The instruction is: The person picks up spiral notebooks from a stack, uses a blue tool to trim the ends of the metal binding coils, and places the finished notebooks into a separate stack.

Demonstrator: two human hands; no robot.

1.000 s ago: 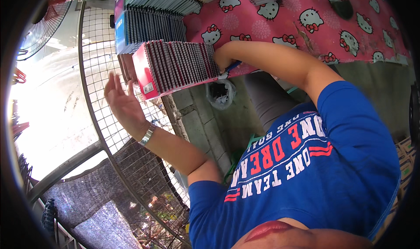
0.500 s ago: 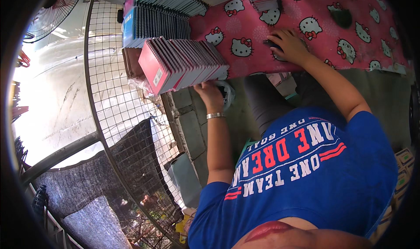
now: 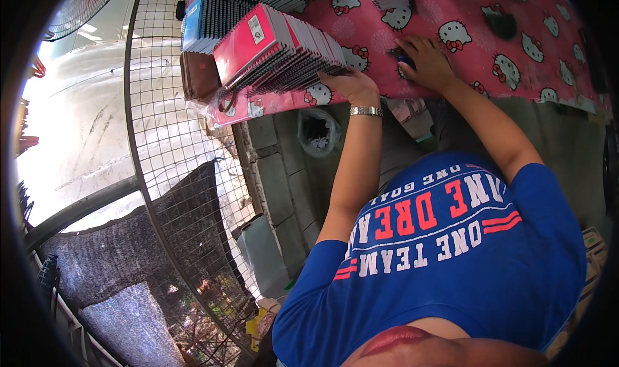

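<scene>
A long row of pink-red spiral notebooks (image 3: 253, 39) leans at the table's near left, its black coil bindings turned toward me. At the row's right end is my left hand (image 3: 353, 87), its fingers reaching under and against the notebooks. The row partly hides those fingertips. My right hand (image 3: 427, 65) rests on the table to the right, curled over a small dark object (image 3: 405, 62) with a blue part. Fingers cover most of it, so its kind is unclear.
Blue spiral notebooks (image 3: 213, 19) and further notebook stacks stand behind the pink row. A brown box-like item (image 3: 200, 77) sits beside the wire mesh (image 3: 158, 102). Below the pink cartoon-cat tablecloth's (image 3: 380, 41) edge hangs a plastic bag (image 3: 319, 133). A fan (image 3: 80, 6) is at upper left.
My left hand has come up from below the table edge to the pink notebooks' right end. The row has tilted and shifted away from the edge. My right hand stays nearly in place.
</scene>
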